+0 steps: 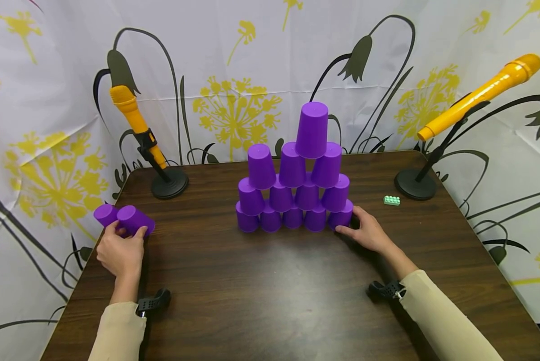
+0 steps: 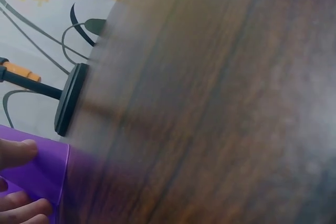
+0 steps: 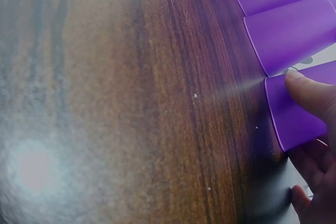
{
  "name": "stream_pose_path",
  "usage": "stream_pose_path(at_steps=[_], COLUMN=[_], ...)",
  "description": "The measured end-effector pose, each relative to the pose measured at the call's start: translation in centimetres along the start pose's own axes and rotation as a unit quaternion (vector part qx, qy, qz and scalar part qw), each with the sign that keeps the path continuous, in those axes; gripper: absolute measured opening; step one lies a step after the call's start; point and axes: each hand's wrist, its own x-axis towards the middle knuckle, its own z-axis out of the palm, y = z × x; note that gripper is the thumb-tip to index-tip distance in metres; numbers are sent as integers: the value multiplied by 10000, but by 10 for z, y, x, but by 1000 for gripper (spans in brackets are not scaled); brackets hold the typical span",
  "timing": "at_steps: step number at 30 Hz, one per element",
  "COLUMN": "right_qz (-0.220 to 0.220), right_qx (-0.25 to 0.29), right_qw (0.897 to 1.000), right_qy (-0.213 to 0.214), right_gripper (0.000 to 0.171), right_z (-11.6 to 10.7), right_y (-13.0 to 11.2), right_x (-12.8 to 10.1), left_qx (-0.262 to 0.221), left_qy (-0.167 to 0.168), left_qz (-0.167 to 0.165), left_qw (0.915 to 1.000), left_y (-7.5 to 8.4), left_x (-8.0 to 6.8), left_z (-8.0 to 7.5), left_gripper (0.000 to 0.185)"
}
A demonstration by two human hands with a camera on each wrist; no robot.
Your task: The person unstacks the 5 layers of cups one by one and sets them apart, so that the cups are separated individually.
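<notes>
A pyramid of several upturned purple cups (image 1: pixel 292 185) stands mid-table. My right hand (image 1: pixel 352 224) grips the bottom-right cup (image 1: pixel 342 218) of the pyramid; in the right wrist view its thumb (image 3: pixel 310 92) lies on that cup (image 3: pixel 294 116) and its other fingers (image 3: pixel 310 179) curl below. At the left edge my left hand (image 1: pixel 126 233) holds a purple cup (image 1: pixel 136 220) lying on its side, with a second cup (image 1: pixel 105 214) beside it. The left wrist view shows the fingers (image 2: pixel 17 153) on the held cup (image 2: pixel 39 174).
Two yellow microphones (image 1: pixel 132 113) (image 1: pixel 482 95) lean on black stands (image 1: pixel 168 184) (image 1: pixel 416 183) at the back corners of the dark wooden table (image 1: pixel 270 291). A small green brick (image 1: pixel 391 200) lies right of the pyramid. A flowered curtain hangs behind.
</notes>
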Motion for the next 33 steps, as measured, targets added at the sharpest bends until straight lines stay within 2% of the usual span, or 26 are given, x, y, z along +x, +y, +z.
stream_pose_path(at_steps=[3,7,11,13,15,18,20,22,27,30,33], right_qz=[-9,-12,4,4,-1,-24,-12,-8,29,42,54], right_qx=[14,26,13,21,31,40,34,33,46,32,15], right_qw=[10000,10000,10000,10000,10000,10000,10000,10000,10000,10000,10000], right_qy=[-18,-26,-31,-34,-30,-12,8,24,8,-9,-33], right_gripper=[65,65,64,64,65,64,63,63,65,66,67], right_z=[1,1,1,1,1,0,0,0,0,0,0], right_y=[0,0,0,0,0,0,1,2,2,1,2], right_x=[0,0,0,0,0,-1,-1,0,0,1,0], left_qx=[4,-108,-411,-668,-1029,-1773,-2262,-2687,-3109,-3174,-3168], left_qy=[143,574,1130,1251,1187,743,304,-157,-1001,-1645,-2375], left_qz=[-41,90,761,1260,1762,2548,3037,3491,4352,4538,4424], left_qw=[9999,9983,9898,9818,9717,9477,9250,8976,8390,8163,8047], left_y=[0,10,34,54,79,124,156,188,262,296,321], left_x=[-2,-4,-7,-8,-10,-15,-18,-22,-38,-50,-61], left_z=[-3,-6,-10,-13,-17,-21,-23,-24,-25,-21,-14], left_gripper=[60,54,42,36,32,28,30,33,40,47,55])
